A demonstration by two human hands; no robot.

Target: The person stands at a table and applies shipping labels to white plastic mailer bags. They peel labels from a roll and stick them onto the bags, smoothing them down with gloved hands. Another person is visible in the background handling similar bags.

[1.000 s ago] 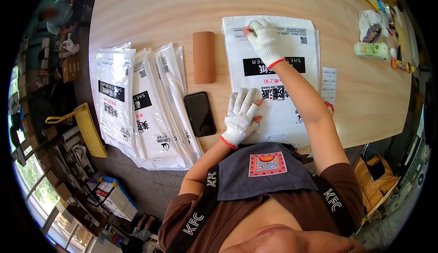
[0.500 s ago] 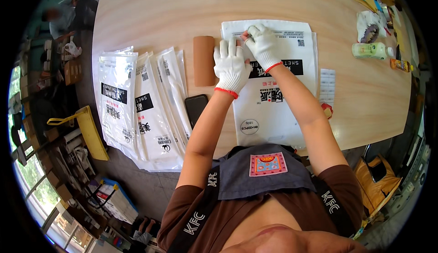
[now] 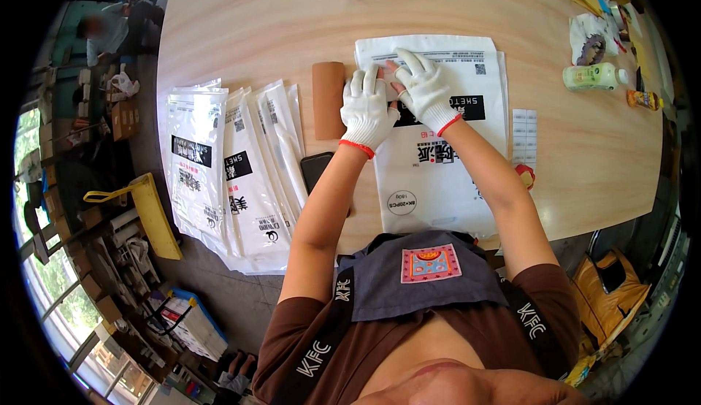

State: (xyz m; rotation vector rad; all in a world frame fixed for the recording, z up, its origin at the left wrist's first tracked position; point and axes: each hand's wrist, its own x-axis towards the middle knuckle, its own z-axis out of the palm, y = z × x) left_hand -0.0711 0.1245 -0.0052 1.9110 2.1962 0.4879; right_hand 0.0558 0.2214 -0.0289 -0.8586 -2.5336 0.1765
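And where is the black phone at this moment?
In the head view, the black phone lies on the table left of centre, partly hidden by the left forearm, just right of the fanned white packages.

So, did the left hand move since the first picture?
Yes: the left hand went forward, from beside the phone to beside the brown roll.

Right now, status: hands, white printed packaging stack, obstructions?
Left white-gloved hand, right white-gloved hand: both open. White printed packaging stack: lying flat, partly under both. Smooth brown cylinder: close beside left hand, contact unclear.
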